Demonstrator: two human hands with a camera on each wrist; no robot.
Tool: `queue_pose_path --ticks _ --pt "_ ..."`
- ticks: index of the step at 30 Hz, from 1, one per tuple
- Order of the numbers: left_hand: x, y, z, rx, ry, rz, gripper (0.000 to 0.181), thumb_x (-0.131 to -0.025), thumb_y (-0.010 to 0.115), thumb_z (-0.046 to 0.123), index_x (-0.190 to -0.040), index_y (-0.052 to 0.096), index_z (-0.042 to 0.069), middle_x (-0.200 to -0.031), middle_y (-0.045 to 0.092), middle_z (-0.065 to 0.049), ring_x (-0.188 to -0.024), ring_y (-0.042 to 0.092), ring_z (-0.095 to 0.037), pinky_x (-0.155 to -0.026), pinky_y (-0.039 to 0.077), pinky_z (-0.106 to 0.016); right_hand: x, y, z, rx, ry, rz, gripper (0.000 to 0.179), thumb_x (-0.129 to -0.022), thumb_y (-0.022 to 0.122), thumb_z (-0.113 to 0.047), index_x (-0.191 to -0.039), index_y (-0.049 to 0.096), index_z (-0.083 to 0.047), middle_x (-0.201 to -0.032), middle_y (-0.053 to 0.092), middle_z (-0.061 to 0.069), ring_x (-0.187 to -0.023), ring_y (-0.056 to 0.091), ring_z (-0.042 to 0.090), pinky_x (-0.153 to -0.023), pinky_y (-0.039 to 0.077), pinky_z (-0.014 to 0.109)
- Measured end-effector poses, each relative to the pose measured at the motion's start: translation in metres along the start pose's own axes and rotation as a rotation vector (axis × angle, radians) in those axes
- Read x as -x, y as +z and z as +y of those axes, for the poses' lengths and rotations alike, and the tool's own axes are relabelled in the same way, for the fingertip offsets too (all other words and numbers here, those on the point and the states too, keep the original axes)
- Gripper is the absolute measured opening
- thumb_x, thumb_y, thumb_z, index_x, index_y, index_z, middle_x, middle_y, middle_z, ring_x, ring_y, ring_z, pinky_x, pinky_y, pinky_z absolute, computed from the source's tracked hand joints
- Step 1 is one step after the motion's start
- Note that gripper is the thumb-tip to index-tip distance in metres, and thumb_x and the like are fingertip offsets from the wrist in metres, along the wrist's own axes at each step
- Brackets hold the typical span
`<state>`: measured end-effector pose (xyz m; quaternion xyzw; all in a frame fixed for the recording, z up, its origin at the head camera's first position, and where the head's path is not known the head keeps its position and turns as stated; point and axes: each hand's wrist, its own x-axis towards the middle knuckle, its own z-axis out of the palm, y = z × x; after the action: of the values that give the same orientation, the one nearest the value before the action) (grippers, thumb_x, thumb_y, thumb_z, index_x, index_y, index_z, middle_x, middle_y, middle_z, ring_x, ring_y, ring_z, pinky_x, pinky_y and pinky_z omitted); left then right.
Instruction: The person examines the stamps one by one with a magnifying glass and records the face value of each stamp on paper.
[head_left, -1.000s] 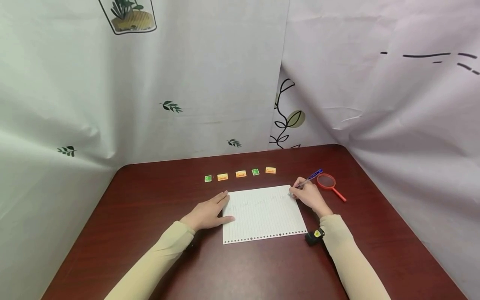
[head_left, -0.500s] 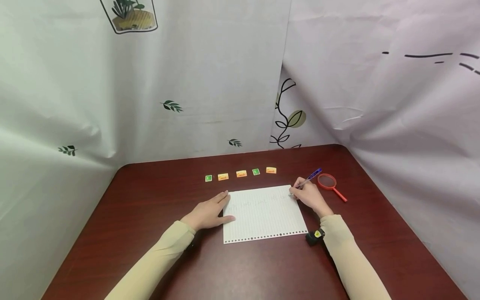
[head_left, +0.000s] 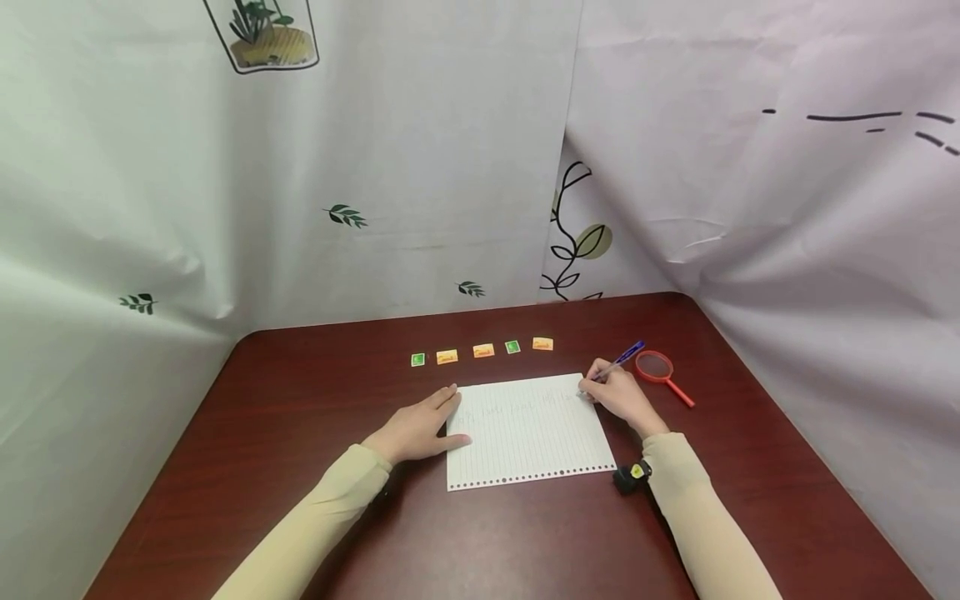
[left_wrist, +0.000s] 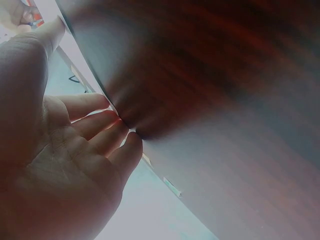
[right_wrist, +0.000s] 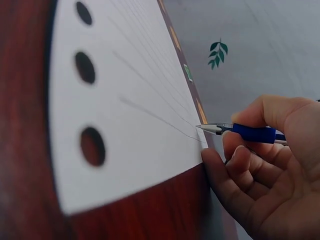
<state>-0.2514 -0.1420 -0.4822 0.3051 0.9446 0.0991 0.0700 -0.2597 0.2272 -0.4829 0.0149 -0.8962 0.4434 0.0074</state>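
A lined sheet of paper (head_left: pixel 528 442), with punched holes along its near edge, lies on the dark red-brown table. Faint handwriting runs across its upper part. My left hand (head_left: pixel 415 427) rests flat at the sheet's left edge, thumb and fingertips over the border. At the upper right corner, my right hand (head_left: pixel 621 393) pinches a blue ballpoint pen (right_wrist: pixel 254 133) between thumb and fingers. The right wrist view shows the pen's metal tip right at the paper near its edge, with the other fingers curled below.
Behind the sheet is a row of small stamp-like pieces, including a green one (head_left: pixel 417 359) and an orange one (head_left: pixel 447 357). A red magnifying glass (head_left: pixel 655 367) lies just right of the pen. A white printed curtain (head_left: pixel 420 167) hangs behind the table (head_left: pixel 480 550).
The pen's angle shifts slightly while its tip stays near the upper right corner, at the end of the written line. The left hand and the paper keep their places.
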Motion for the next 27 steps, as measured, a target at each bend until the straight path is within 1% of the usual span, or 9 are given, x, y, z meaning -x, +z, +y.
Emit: queue_pose_path --ticks 5,7,12,15,19,27 --pt "0.0 0.0002 -0.0002 -0.006 0.003 0.005 0.083 -0.094 0.065 0.054 -0.153 0.041 0.001 -0.161 0.034 -0.014 -0.146 0.037 -0.026 -0.1 0.05 -0.044 0.0011 -0.0006 0.0 0.002 -0.005 -0.018 0.011 -0.089 0.065 -0.017 -0.084 0.058 -0.011 -0.067 0.058 0.004 -0.064 0.051 0.019 -0.059 0.037 0.03" --pt "0.0 0.0004 -0.0001 -0.01 0.001 0.004 0.083 -0.094 0.065 0.054 -0.153 0.041 0.001 -0.161 0.034 -0.014 -0.146 0.037 -0.026 -0.099 0.05 -0.044 0.0013 -0.0007 0.0003 -0.004 -0.008 -0.017 0.011 -0.089 0.065 -0.016 -0.083 0.058 -0.01 -0.067 0.058 0.004 -0.064 0.052 0.019 -0.059 0.038 0.03" --pt "0.0 -0.0003 0.0003 -0.007 -0.002 -0.003 0.084 -0.094 0.065 0.055 -0.153 0.04 0.001 -0.161 0.034 -0.014 -0.146 0.036 -0.026 -0.101 0.049 -0.044 0.0007 -0.0005 0.0016 -0.023 -0.016 0.016 0.01 -0.09 0.065 -0.014 -0.083 0.058 -0.01 -0.07 0.06 0.004 -0.065 0.055 0.017 -0.059 0.043 0.028" --pt "-0.0004 0.0 -0.0003 -0.008 -0.002 0.0 0.084 -0.094 0.065 0.055 -0.153 0.04 0.002 -0.161 0.034 -0.014 -0.146 0.036 -0.026 -0.101 0.049 -0.044 0.0002 -0.0005 0.002 -0.021 -0.019 0.017 0.01 -0.089 0.065 -0.014 -0.083 0.058 -0.01 -0.069 0.059 0.003 -0.065 0.054 0.017 -0.058 0.041 0.028" --pt "-0.0009 0.0002 -0.001 -0.017 -0.006 -0.001 0.084 -0.094 0.064 0.056 -0.154 0.04 0.002 -0.161 0.033 -0.014 -0.146 0.036 -0.026 -0.1 0.049 -0.044 0.0002 -0.0015 0.0016 -0.019 -0.015 -0.003 0.011 -0.089 0.064 -0.014 -0.082 0.057 -0.011 -0.066 0.056 0.003 -0.065 0.052 0.019 -0.056 0.037 0.029" --pt "-0.0011 0.0013 -0.0006 -0.013 -0.002 -0.004 0.084 -0.094 0.063 0.056 -0.154 0.039 0.001 -0.161 0.033 -0.015 -0.146 0.036 -0.027 -0.102 0.048 -0.045 0.0008 -0.003 0.0035 -0.024 0.005 0.014 0.013 -0.089 0.065 -0.014 -0.081 0.056 -0.01 -0.067 0.06 0.004 -0.064 0.054 0.018 -0.054 0.038 0.028"
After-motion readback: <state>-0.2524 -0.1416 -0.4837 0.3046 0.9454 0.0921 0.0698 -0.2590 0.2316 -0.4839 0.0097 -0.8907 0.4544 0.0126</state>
